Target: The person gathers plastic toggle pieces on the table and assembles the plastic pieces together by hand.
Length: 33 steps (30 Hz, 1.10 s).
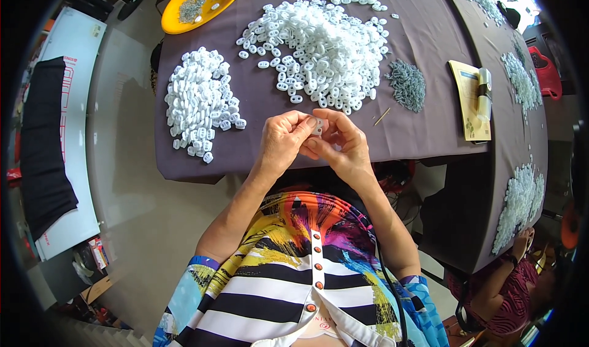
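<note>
My left hand point(284, 140) pinches a small white oval plastic piece with two holes point(318, 126) between thumb and fingers, just above the near table edge. From the other side my right hand point(343, 148) closes its fingertips on the same piece. Whether a smaller part is also between the fingers, I cannot tell. Beyond my hands lies a large heap of similar white two-hole pieces point(331, 53). A smaller heap of white pieces point(199, 99) spreads to the left. Right of the large heap are many tiny grey parts point(406, 85), too small to name.
A thin stick point(381, 116) lies right of my hands. Farther right, a yellow booklet point(466, 102) carries a clear cylinder point(484, 95). A yellow plate point(211, 3) with metal bits stands at the far left. At the lower right, a co-worker's hand point(523, 243) touches another white heap point(518, 206).
</note>
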Each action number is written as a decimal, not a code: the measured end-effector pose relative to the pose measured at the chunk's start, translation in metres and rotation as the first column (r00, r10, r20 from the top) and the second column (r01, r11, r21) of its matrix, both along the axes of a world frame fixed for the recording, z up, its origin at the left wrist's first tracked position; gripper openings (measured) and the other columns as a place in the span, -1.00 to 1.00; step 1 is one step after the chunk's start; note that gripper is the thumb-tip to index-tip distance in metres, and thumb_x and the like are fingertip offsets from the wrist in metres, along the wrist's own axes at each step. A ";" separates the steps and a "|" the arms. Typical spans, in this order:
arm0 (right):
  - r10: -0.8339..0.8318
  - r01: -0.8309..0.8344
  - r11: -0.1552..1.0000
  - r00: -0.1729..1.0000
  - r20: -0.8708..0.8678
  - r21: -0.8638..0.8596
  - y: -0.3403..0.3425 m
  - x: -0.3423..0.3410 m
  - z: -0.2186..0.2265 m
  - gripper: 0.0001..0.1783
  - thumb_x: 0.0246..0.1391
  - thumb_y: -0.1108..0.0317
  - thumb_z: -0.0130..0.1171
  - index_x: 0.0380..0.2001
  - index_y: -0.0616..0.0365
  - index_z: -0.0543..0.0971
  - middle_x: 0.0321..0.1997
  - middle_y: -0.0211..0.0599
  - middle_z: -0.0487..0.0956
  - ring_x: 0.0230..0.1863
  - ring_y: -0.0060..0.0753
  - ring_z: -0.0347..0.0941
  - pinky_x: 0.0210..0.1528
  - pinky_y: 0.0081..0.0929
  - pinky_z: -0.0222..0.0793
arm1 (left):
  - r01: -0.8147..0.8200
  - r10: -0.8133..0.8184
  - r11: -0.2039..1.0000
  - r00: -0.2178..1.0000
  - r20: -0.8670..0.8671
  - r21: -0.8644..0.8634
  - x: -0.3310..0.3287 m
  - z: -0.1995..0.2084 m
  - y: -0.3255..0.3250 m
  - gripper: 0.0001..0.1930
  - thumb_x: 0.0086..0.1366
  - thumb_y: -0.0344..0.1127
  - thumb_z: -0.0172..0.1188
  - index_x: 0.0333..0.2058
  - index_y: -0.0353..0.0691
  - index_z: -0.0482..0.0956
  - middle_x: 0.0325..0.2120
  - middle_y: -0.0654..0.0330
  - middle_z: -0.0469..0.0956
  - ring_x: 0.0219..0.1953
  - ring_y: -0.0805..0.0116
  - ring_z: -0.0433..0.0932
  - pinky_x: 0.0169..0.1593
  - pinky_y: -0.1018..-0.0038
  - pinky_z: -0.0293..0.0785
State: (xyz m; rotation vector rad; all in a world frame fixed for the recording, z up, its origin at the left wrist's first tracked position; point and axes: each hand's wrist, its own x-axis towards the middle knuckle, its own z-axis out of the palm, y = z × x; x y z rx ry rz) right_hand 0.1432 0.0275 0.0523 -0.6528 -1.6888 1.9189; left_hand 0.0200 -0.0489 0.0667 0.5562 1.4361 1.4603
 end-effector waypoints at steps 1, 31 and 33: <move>-0.009 0.004 0.996 0.998 0.055 0.092 0.000 -0.001 0.005 -0.62 -0.08 0.59 0.19 -0.11 0.24 0.45 -0.42 -0.52 0.44 -0.39 -0.73 0.37 -0.33 -0.75 0.32 | 0.007 -0.007 1.000 1.000 -0.004 -0.006 0.000 0.000 0.000 -0.78 0.27 -0.31 0.03 -0.33 -0.40 0.52 -0.50 0.14 0.55 -0.54 0.47 0.55 -0.52 0.54 0.58; 0.008 -0.029 0.852 0.999 0.042 0.523 0.008 0.002 0.002 -0.62 -0.16 0.57 0.21 -0.16 0.19 0.49 -0.45 -0.29 0.44 -0.45 -0.44 0.44 -0.41 -0.56 0.39 | 0.116 -0.121 0.987 0.992 -0.033 -0.111 -0.005 0.010 -0.007 -0.73 0.29 -0.25 0.01 -0.35 -0.40 0.51 -0.56 0.13 0.53 -0.58 0.41 0.57 -0.52 0.56 0.56; 0.013 -0.028 0.859 0.999 0.032 0.512 0.007 0.002 0.003 -0.61 -0.16 0.57 0.20 -0.16 0.20 0.49 -0.44 -0.29 0.44 -0.44 -0.44 0.45 -0.41 -0.56 0.39 | 0.103 -0.106 0.989 0.994 -0.022 -0.107 -0.004 0.010 -0.007 -0.73 0.28 -0.25 0.01 -0.35 -0.40 0.51 -0.56 0.13 0.54 -0.58 0.41 0.57 -0.52 0.55 0.56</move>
